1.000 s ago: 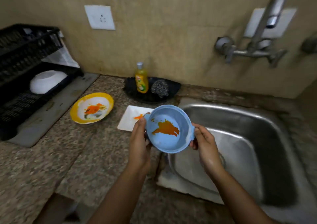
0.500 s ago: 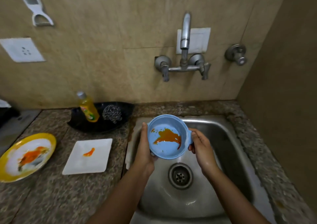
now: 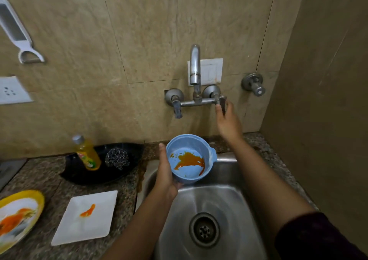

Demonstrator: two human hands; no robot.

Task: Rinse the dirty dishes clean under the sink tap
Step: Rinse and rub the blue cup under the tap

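Observation:
A blue bowl (image 3: pixel 189 160) smeared with orange sauce hangs over the back left of the steel sink (image 3: pixel 227 204). My left hand (image 3: pixel 165 172) grips it by the left rim and underside, thumb up along the edge. My right hand (image 3: pixel 227 120) is raised to the wall and pinches the right handle (image 3: pixel 222 101) of the tap (image 3: pixel 194 68). No water runs from the spout. A white square plate (image 3: pixel 87 218) with an orange streak and a yellow-rimmed plate (image 3: pixel 18 218) with orange sauce lie on the counter at left.
A black dish (image 3: pixel 79 174) behind the plates holds a yellow soap bottle (image 3: pixel 87 154) and a steel scourer (image 3: pixel 117 158). A second valve (image 3: pixel 253 84) sits on the wall at right. A brown side wall (image 3: pixel 322 100) closes off the right. The drain (image 3: pixel 204 230) is open.
My right hand has let go of the bowl and risen to the right tap handle. The left hand now holds the bowl alone, a little farther back. The view has tilted upward.

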